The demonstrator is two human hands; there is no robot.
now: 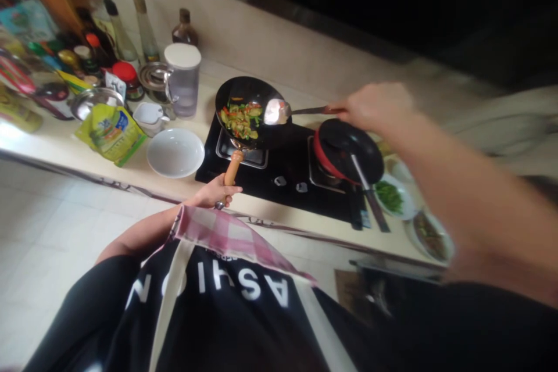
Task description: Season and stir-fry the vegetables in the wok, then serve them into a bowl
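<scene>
At one stove (288,165), left fingers (231,190) wrap one wok handle (233,167), right fingers (345,109) one spatula (310,110).

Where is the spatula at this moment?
In the head view, the spatula is near centre, blade over the wok right of the food, handle in the right grip.

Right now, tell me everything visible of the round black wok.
The round black wok, apparently metal, sits facing up over the silver-framed left burner. Its pale wooden handle, on the near side, is held in the left hand's grip. Chopped green-and-red food lies at left; a metal spatula reaches in from the right.
</scene>
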